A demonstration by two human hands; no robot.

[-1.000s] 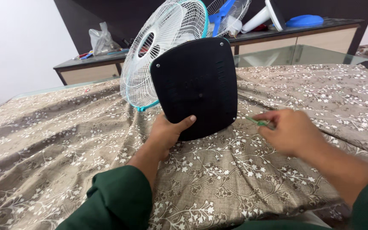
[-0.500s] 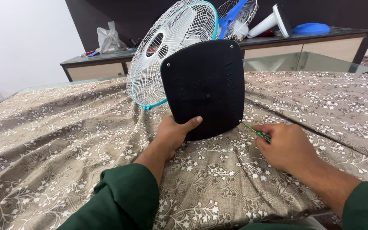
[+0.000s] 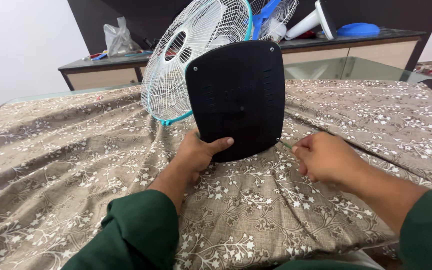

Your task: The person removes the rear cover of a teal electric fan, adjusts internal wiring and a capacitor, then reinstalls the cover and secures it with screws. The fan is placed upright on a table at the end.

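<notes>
The left hand (image 3: 198, 155) has a firm grip on the lower left edge of the black fan base (image 3: 238, 100), thumb laid across its face, fingers hidden behind. The base stands upright above that grip on the patterned cloth (image 3: 66, 165) covering the desk. The white fan grille (image 3: 191, 60) rises behind, up and left of the grip. The right hand (image 3: 326, 157) has its grip closed narrow around a thin green-handled screwdriver (image 3: 286, 144), whose tip meets the base's lower right corner.

A matt black plastic fan base (image 3: 239, 100) stands on soft patterned cloth (image 3: 66, 165), behind it a white wire grille (image 3: 186, 65).
</notes>
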